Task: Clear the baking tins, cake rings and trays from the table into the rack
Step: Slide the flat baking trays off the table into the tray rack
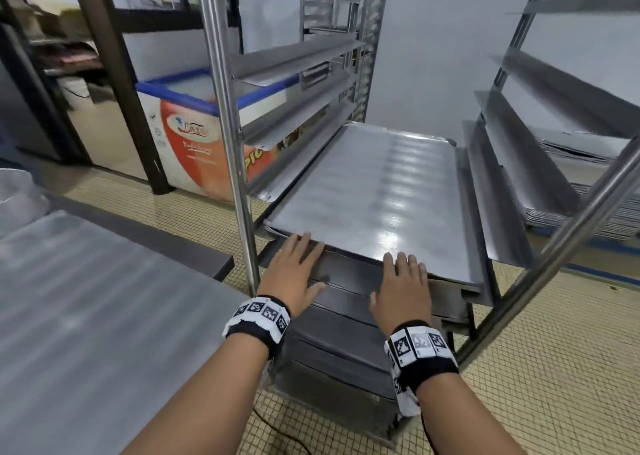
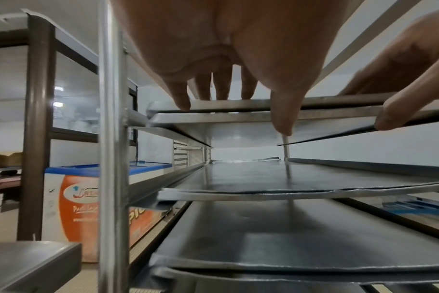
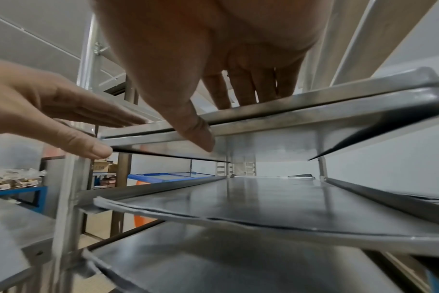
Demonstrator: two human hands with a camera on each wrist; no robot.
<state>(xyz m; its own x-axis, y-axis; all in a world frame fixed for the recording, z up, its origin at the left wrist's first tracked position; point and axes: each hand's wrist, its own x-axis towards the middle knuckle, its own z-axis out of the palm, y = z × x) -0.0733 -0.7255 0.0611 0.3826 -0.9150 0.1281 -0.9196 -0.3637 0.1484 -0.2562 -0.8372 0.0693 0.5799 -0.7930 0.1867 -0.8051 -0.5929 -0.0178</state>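
Observation:
A flat metal tray (image 1: 374,198) lies on a pair of runners in the steel rack (image 1: 228,115), its near edge sticking out a little. My left hand (image 1: 298,267) is at the left part of that near edge with straight fingers touching it. My right hand (image 1: 403,281) touches the same edge further right, fingers straight too. In the left wrist view the left fingertips (image 2: 183,103) meet the edge of the tray (image 2: 238,111); in the right wrist view the right fingertips (image 3: 241,99) lie on the rim of the tray (image 3: 313,107). Darker trays (image 1: 343,343) fill the lower runners.
A steel table (image 1: 86,316) stands at my left, close to the rack's front post. An orange and white chest freezer (image 1: 194,136) stands behind the rack. A stack of trays (image 1: 588,212) lies at the right. The upper runners (image 1: 298,56) hold nothing. Tiled floor lies below.

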